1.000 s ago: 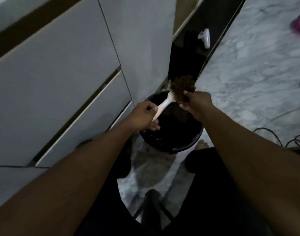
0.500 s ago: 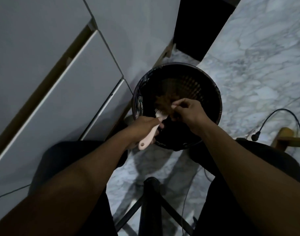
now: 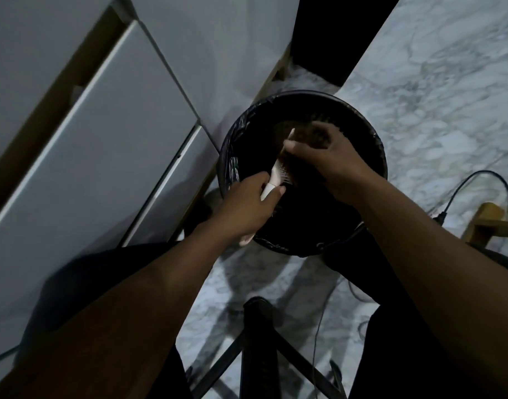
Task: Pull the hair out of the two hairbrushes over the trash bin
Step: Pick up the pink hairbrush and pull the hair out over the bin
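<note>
A round black trash bin lined with a black bag stands on the marble floor in front of me. My left hand grips the handle of a pale pink hairbrush, holding it over the bin's left side with bare bristles showing near the handle. My right hand is over the brush head, fingers pinched on a clump of brown hair at the far end of the brush. Only one hairbrush is in view.
White drawer fronts run along the left, close to the bin. A black stool frame stands between my knees. A black cable and plug and a wooden leg lie at the right on the marble floor.
My view has tilted down and moved over the bin. The brush and both hands have dropped from above the far rim to inside the bin's mouth, and my right hand has pulled hair toward the brush tip.
</note>
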